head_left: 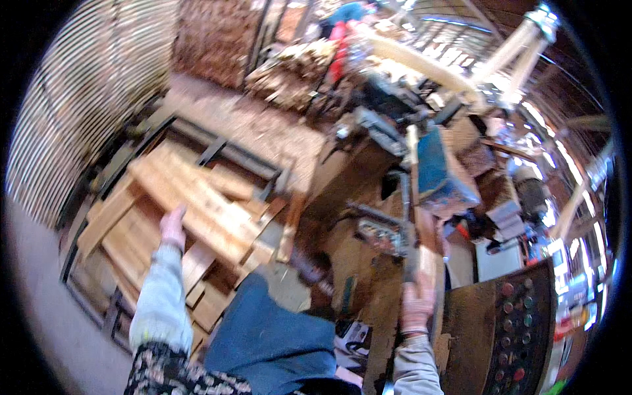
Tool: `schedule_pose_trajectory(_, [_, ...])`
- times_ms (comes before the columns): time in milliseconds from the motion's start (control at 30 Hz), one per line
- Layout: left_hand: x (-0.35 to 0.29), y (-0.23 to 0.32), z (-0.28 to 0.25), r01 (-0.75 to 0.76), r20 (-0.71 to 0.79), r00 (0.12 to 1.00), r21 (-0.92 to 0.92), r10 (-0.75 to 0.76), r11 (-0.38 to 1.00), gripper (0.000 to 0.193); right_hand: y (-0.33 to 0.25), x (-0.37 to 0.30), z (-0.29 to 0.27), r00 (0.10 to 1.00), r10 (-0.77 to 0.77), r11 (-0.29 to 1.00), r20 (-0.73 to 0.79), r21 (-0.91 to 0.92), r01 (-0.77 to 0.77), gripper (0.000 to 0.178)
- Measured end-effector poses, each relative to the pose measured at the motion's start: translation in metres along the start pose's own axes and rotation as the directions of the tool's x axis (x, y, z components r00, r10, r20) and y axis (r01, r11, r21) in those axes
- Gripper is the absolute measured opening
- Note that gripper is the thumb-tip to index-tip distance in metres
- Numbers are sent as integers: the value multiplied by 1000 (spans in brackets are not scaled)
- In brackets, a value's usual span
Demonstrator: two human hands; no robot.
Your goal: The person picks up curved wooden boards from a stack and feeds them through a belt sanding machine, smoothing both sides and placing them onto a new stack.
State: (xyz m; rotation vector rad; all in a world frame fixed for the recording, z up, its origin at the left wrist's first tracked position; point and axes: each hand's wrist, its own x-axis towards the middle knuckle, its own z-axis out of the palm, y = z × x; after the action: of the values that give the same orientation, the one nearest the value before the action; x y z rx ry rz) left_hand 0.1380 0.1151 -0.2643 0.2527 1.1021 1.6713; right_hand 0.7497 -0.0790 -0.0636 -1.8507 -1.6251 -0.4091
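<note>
To my left lies a stack of pale wooden boards (204, 204), several of them crossing at angles. My left hand (172, 228) is at the near edge of the upper board, fingers curled against it and partly hidden. On the right, my right hand (417, 304) is closed around the near end of a narrow light wooden strip (427, 261). That strip lies lengthwise on the bed of a brown woodworking machine (368, 276). Motion blur softens the fingers of both hands.
The boards sit in a dark metal frame (214, 151). A control panel (517, 329) with several round buttons stands at the lower right. Beyond the machine are a blue box-like part (440, 164), a heap of wood scraps (289, 72) and a person (349, 13).
</note>
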Motion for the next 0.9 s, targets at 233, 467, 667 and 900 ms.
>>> schedule_pose_trajectory(233, [-174,-68,97,166,148,973,97,-179,981,42,-204,-14,-18,777,-375,923,506,124,365,80])
schedule_pose_trajectory(467, [-353,-95,225,250,700,581,333,-416,909,47,-147,-87,-116,915,136,919,381,-394,27,111])
schedule_pose_trajectory(667, [-259,-65,258,-731,957,195,288,-215,618,66,-93,-222,-203,691,679,716,248,-430,-550,109])
schedule_pose_trajectory(900, [43,-30,115,-844,677,477,175,-560,-507,102,-101,-230,-199,766,638,736,73,-351,-579,90])
